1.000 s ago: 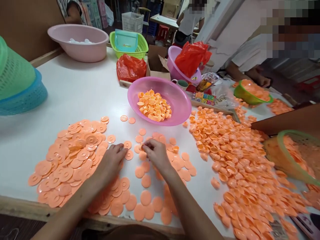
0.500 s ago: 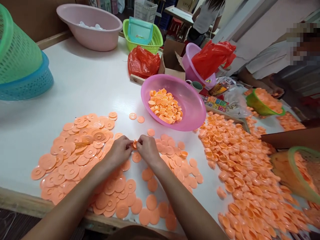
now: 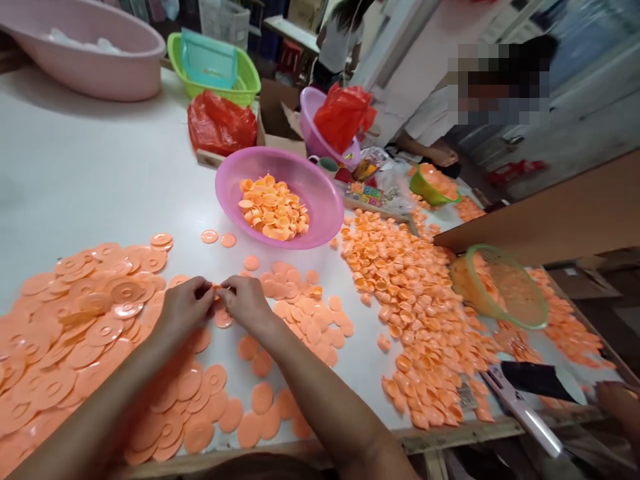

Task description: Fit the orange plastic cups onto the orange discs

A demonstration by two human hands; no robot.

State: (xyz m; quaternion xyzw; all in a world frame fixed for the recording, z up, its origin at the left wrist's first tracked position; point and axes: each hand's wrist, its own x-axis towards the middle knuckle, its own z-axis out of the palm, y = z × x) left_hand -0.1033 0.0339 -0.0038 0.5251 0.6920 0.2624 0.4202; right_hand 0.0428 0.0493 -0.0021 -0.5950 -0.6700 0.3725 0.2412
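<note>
Piece, small, orange [image 3: 217,287]: one, between my fingertips above the bench [image 3: 100,180], nearer its front edge than its far edge; mostly hidden, shape not legible.

Right hand [image 3: 246,300]: mine; thumb and forefinger pinched together on the piece.

Left hand [image 3: 186,308]: mine; fingers curled, tips brought to the piece from the other side; whether gripping or merely steadying, I cannot tell.

Change, entered: a second ago my hands stood apart; half a second ago they had met over a small cup-shaped part, and they remain met. For the work, I judge this to mean mid-handling, nothing yet released.

Ringed discs [image 3: 106,331]: large heap to my left, reaching the bench's front edge.

Plain discs [image 3: 315,331]: loose scatter, beside my right arm.

Cups [image 3: 275,207]: a batch, inside the pink basin [image 3: 323,203], which sits beyond my hands.

Loose cups [image 3: 420,307]: broad spread to my right, running down to the front edge.

Red bag [image 3: 223,123]: one, behind the basin, toward the far edge.
</note>
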